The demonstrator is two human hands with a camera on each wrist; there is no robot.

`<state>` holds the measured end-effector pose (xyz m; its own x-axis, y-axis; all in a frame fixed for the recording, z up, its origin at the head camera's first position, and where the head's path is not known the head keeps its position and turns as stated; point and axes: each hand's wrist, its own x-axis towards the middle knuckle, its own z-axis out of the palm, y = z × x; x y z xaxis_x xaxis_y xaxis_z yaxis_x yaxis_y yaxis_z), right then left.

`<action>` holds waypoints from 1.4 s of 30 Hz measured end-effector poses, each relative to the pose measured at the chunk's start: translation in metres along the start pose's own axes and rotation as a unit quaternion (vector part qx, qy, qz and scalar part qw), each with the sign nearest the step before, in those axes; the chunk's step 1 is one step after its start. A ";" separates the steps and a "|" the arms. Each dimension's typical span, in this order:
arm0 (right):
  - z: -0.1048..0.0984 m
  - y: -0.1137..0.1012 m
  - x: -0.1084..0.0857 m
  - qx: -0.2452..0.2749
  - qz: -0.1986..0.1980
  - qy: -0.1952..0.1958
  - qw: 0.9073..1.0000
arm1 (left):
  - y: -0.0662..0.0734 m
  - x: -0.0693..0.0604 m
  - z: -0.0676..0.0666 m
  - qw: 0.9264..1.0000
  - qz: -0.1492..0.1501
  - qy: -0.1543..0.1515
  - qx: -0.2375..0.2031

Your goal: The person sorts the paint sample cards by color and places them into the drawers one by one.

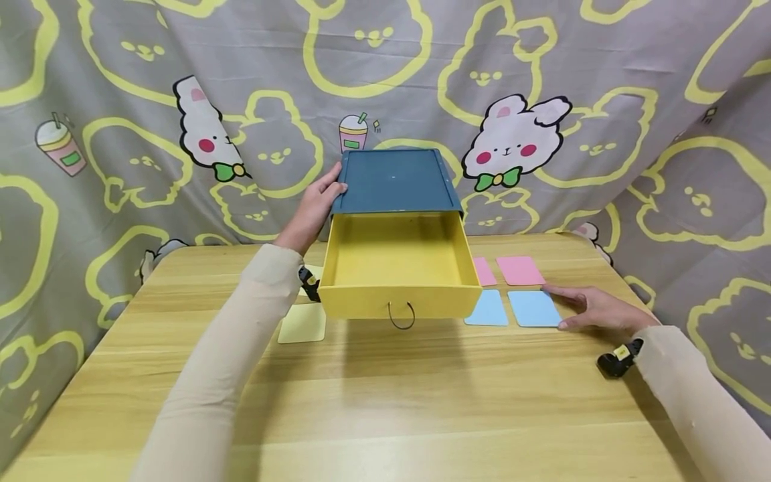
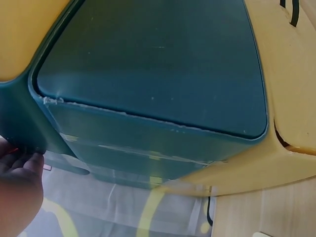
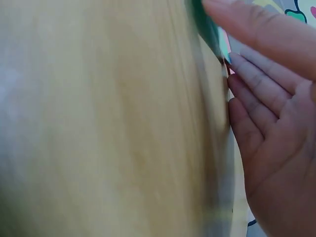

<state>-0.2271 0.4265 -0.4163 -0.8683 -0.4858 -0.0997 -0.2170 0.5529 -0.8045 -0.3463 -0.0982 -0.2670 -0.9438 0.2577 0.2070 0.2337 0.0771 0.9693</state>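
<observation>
A blue storage box stands mid-table, its yellow drawer pulled out toward me, with a thin dark loop handle on the front. My left hand grips the box's left side near the back, thumb along the top edge; in the left wrist view, this hand shows only at the left. On the right, my right hand reaches around a light blue card, index finger and thumb at its right corners. The right wrist view shows this hand with fingers fairly straight.
Another light blue card lies beside the drawer, with pink cards behind. A yellow card lies left of the drawer; another behind is partly covered. A patterned curtain hangs behind the wooden table.
</observation>
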 end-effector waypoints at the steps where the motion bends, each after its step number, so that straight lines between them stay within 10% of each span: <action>1: 0.000 -0.001 0.000 0.002 0.001 0.003 1.000 | 0.003 -0.002 0.001 1.000 -0.001 -0.001 -0.001; 20: -0.003 -0.032 0.003 -0.012 0.005 0.061 0.998 | -0.008 0.005 0.003 1.000 0.004 0.011 -0.003; 26: -0.014 -0.062 0.008 0.088 -0.104 0.081 0.987 | -0.009 0.005 0.003 1.000 0.006 0.015 -0.009; 33: -0.019 -0.113 0.015 0.193 -0.248 0.055 0.948 | -0.007 0.004 0.003 1.000 -0.001 0.015 -0.018; 37: -0.011 -0.145 0.023 0.222 -0.272 0.053 0.935 | -0.006 0.003 0.003 1.000 -0.004 0.013 -0.027; 42: 0.008 -0.187 0.035 0.209 -0.257 0.064 0.941 | -0.007 0.003 0.003 1.000 0.000 0.016 -0.026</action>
<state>-0.2131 0.3006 -0.2744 -0.7498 -0.5151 0.4153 -0.4513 -0.0608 -0.8903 -0.3506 -0.0954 -0.2737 -0.9510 0.2262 0.2108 0.2224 0.0269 0.9746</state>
